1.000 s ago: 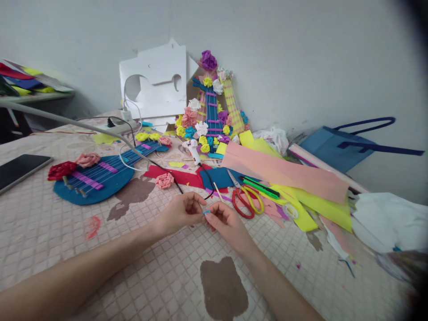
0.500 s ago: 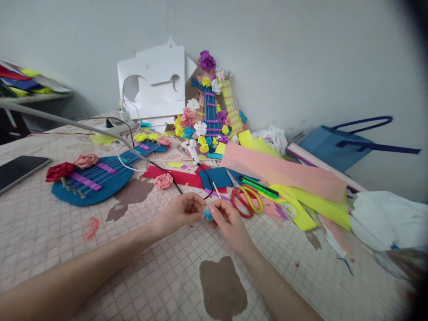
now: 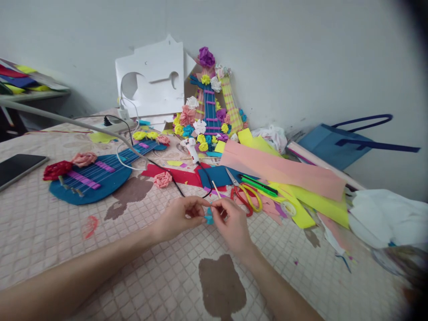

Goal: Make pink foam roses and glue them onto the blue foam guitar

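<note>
Between my fingertips is a small piece of light-blue crepe paper (image 3: 209,218), gathered and folded, partly covered by the fingers. My left hand (image 3: 182,216) pinches it from the left, and my right hand (image 3: 232,223) grips its right side. Both hands are above the tiled-pattern tablecloth. Just beyond them lie scissors (image 3: 248,200) with red and yellow handles, a thin white stick (image 3: 216,189) and a pink paper rose (image 3: 162,179). A white glue gun (image 3: 190,150) rests farther back.
To the left lies a blue toy guitar (image 3: 96,178) with paper roses, beside a phone (image 3: 22,168). Decorated guitars (image 3: 211,111) lean on the wall near a white cut-out board (image 3: 150,84). Pink paper (image 3: 281,167), a green cutter (image 3: 259,185) and tape (image 3: 288,208) lie to the right.
My fingers have shifted around the light-blue paper, their tips now meeting above it. More of the paper shows below them. The view has moved very slightly.
</note>
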A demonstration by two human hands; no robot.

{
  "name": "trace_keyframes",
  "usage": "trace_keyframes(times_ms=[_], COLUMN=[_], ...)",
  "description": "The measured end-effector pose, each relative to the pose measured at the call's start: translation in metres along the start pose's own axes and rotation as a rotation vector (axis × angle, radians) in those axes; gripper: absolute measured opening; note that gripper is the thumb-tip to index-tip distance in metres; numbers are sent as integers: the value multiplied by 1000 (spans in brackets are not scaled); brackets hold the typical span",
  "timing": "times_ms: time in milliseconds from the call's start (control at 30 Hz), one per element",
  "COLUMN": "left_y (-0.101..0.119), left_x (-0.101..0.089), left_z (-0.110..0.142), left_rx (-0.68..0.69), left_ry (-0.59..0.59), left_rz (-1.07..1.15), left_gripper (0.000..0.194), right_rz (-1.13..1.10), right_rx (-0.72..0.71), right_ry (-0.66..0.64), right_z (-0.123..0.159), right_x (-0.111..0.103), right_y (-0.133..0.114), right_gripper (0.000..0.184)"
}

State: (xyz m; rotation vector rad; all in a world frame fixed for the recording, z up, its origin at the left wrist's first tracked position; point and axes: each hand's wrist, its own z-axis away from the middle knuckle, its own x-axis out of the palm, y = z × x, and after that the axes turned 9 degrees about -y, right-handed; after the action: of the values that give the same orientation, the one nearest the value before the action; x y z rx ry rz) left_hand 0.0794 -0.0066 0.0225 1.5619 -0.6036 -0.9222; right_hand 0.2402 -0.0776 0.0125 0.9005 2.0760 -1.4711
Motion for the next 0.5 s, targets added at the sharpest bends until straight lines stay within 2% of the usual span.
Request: trace_keyframes(times_ms=[167,267,400,500], left_y=[-1,-3,-3,-3], left_x=[3,4,2,-1], left_z=[3,3,1,-1], left_rx=[26,27,3,-10], left_ry=[-14,-28,-11,-37], left_rz=[-186,-187,-48,76], left_gripper=[34,36,34,34], right_rz=[199,238,-15,-321], right_rx=[-101,-96,37,200], right_ry=[-12,5,98,68], right_z=[2,2,-2,-5], right_x=[1,-2,-8,-10], right_y=[2,2,4,5], right_gripper=[13,14,13,26])
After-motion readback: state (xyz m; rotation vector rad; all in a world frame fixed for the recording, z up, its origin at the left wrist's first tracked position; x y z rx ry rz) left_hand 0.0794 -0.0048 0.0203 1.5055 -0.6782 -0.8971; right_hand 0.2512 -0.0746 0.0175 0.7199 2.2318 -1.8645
